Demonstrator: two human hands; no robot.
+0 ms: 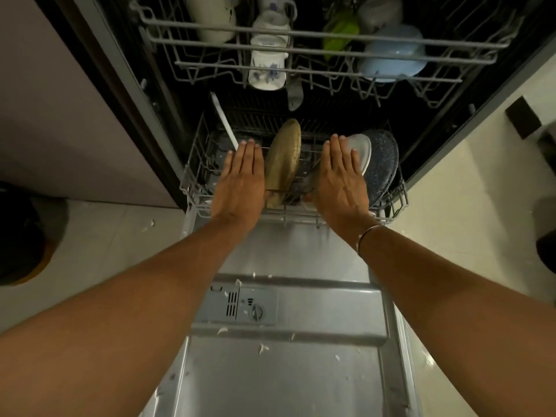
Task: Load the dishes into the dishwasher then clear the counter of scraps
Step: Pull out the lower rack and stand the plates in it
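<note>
Resting on lower rack [197,203] | left hand [239,179], right hand [340,179] flat | brown plate [284,158] between

Cream mug [210,22] half beyond top edge

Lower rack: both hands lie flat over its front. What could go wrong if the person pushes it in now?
1. The gold plate stands tilted between the left hand and right hand; a jolt may tip it.
2. Scraps on the open door could fall inside.
</note>
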